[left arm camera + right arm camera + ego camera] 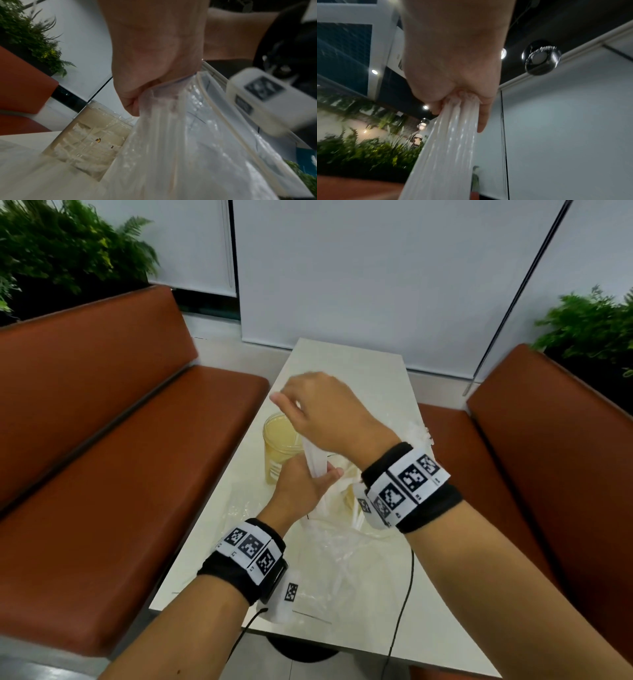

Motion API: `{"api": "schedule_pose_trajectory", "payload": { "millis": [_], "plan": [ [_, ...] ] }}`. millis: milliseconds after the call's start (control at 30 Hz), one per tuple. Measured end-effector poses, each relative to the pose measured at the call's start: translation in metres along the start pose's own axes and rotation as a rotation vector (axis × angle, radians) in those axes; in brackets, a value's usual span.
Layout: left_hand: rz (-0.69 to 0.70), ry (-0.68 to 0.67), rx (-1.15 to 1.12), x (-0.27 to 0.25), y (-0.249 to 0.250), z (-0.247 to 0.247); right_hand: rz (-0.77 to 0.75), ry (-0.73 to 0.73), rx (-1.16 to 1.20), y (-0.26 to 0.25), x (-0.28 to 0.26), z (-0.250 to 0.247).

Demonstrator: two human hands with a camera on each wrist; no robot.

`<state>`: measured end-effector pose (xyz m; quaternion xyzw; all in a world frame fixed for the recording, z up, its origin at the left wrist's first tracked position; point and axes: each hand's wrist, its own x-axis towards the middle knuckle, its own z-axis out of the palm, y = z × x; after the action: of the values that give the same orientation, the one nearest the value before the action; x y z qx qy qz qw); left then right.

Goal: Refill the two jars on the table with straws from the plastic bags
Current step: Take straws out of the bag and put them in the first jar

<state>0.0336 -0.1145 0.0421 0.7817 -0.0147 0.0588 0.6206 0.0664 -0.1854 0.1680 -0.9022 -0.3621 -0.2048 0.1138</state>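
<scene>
right hand [322, 412] is gripping bundle of white wrapped straws [450, 142] | left hand [301, 484] is clutching clear plastic bag [197, 142] | yellowish clear jar [279, 446] is standing on pale surface [359, 364]

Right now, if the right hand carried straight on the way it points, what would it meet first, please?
Probably nothing on the table: the right hand, gripping a bundle of straws, points away over the jar toward the far table end; depth is unclear.

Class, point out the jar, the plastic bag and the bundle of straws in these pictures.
jar [279, 436]: head view, on its yellowish side wall.
bag [197, 142]: left wrist view, on its clear front panel.
straws [453, 135]: right wrist view, mid-bundle below the right hand.
</scene>
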Motion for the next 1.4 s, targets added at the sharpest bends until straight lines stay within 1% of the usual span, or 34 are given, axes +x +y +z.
{"api": "schedule_pose_trajectory", "payload": {
  "millis": [67,133,167,200,233,300,333,367,400,467,533,567,633,700,767,900,1033,1100,1167,1200,1267,1400],
  "plan": [
    [-0.019,0.016,-0.021,-0.003,0.001,-0.002,0.010,-0.065,-0.051,0.004,-0.010,0.016],
    [-0.002,0.022,-0.040,-0.003,0.001,-0.001,0.006,-0.121,-0.039,0.005,-0.020,0.027],
    [0.009,0.026,-0.039,-0.003,0.002,0.000,0.002,-0.130,0.038,0.006,-0.024,0.031],
    [0.000,0.033,-0.036,-0.002,0.001,0.001,0.020,-0.089,0.187,0.006,-0.028,0.033],
    [-0.029,0.035,-0.048,-0.003,0.003,0.001,0.055,-0.012,0.370,0.007,-0.029,0.035],
    [-0.060,0.028,-0.100,-0.003,0.004,0.000,0.193,0.194,0.694,0.006,-0.032,0.033],
    [-0.049,0.031,-0.122,-0.003,0.005,-0.001,0.298,0.267,0.813,0.007,-0.033,0.033],
    [-0.039,0.034,-0.120,-0.003,0.006,-0.002,0.405,0.290,0.884,0.006,-0.035,0.034],
    [-0.040,0.038,-0.093,-0.002,0.008,-0.002,0.483,0.261,0.921,0.004,-0.037,0.036],
    [-0.042,0.046,-0.110,-0.001,0.012,-0.001,0.557,0.157,0.972,0.002,-0.043,0.049],
    [-0.022,0.026,-0.229,-0.002,0.012,0.000,0.544,0.108,0.971,-0.005,-0.045,0.059],
    [-0.010,0.021,-0.223,-0.004,0.010,0.000,0.540,0.103,0.973,-0.007,-0.043,0.061],
    [0.002,0.009,-0.119,-0.007,0.004,-0.003,0.553,0.120,1.017,-0.009,-0.035,0.055],
    [-0.028,0.032,-0.062,-0.009,0.003,-0.007,0.530,0.166,1.058,-0.007,-0.025,0.041],
    [-0.029,0.047,-0.002,-0.007,0.001,-0.009,0.508,0.251,1.090,-0.002,-0.012,0.019],
    [-0.020,0.045,0.090,-0.011,-0.003,-0.015,0.496,0.539,1.256,0.023,0.017,-0.042],
    [-0.018,0.059,0.127,-0.013,-0.009,-0.021,0.440,0.822,1.215,0.069,0.023,-0.092],
    [-0.025,0.065,0.129,-0.013,-0.011,-0.026,0.432,0.924,1.143,0.095,0.020,-0.097],
    [-0.037,0.074,0.141,-0.012,-0.011,-0.030,0.484,0.972,1.067,0.115,0.016,-0.086],
    [-0.036,0.077,0.148,-0.012,-0.011,-0.031,0.518,0.975,1.043,0.124,0.015,-0.075],
    [-0.025,0.073,0.169,-0.010,-0.009,-0.033,0.580,0.936,1.021,0.138,0.009,-0.047],
    [0.006,0.064,0.170,-0.008,-0.007,-0.033,0.669,0.767,0.882,0.159,-0.012,0.011]
  ]
}}
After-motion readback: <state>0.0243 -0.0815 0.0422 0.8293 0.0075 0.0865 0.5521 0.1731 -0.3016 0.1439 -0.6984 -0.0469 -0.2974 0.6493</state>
